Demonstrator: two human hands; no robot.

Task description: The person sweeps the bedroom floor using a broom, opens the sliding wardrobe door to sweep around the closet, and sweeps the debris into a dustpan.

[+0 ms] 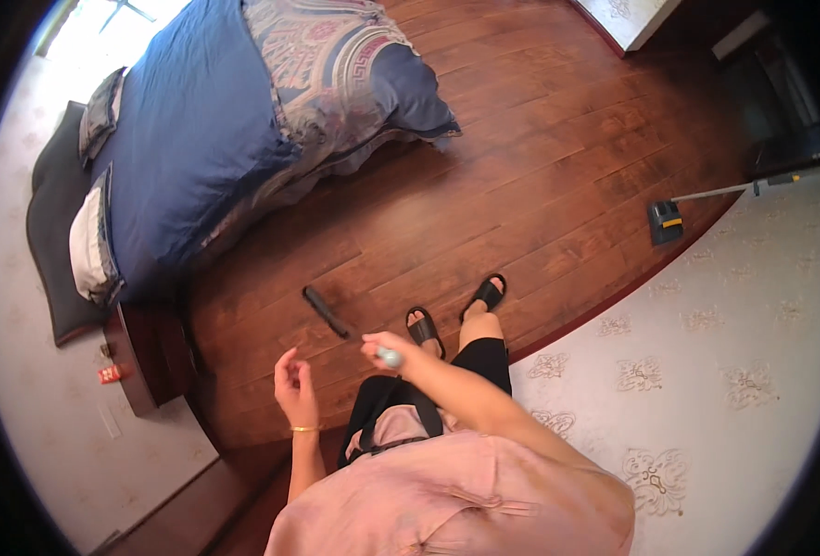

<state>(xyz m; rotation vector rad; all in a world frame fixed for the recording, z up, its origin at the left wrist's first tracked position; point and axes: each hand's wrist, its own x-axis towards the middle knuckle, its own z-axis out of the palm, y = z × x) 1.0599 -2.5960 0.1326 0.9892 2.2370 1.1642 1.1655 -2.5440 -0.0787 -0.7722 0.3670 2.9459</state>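
My right hand point(383, 343) is closed around a pale broom handle point(390, 358), whose end points up towards me. Beyond that hand, a dark broom head point(324, 311) is at the wooden floor point(521, 201); the shaft between is mostly hidden by the hand. My left hand point(295, 389) is raised to the left with nothing in it, its fingers loosely bent and apart. A gold-coloured bracelet point(306, 429) circles the left wrist. My feet, in black slide sandals point(486, 295), are on the floor just beyond my right arm.
A bed point(187, 125) with blue bedding stands at the upper left, beside a dark nightstand point(139, 361) holding a small red box point(109, 374). A long-handled dustpan point(665, 222) stands by the patterned wall point(702, 368) on the right. A wall corner point(622, 24) juts in above.
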